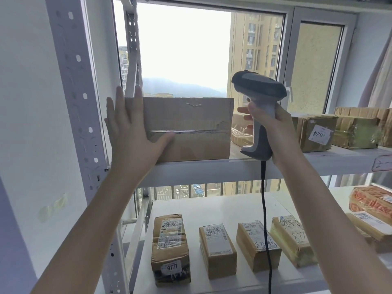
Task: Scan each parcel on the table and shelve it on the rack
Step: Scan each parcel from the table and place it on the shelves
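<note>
A large brown cardboard parcel (191, 128) stands at the left end of the upper rack shelf (212, 169). My left hand (131, 134) lies flat against its front left side, fingers straight and pointing up. My right hand (273, 128) grips the handle of a grey barcode scanner (259, 92), held upright just right of the parcel. The scanner's black cable (265, 219) hangs down in front of the lower shelf.
More taped parcels (316, 132) sit on the upper shelf to the right. On the lower shelf (212, 204) lie several small labelled parcels (170, 249). A perforated rack post (78, 102) rises at the left. A window is behind the rack.
</note>
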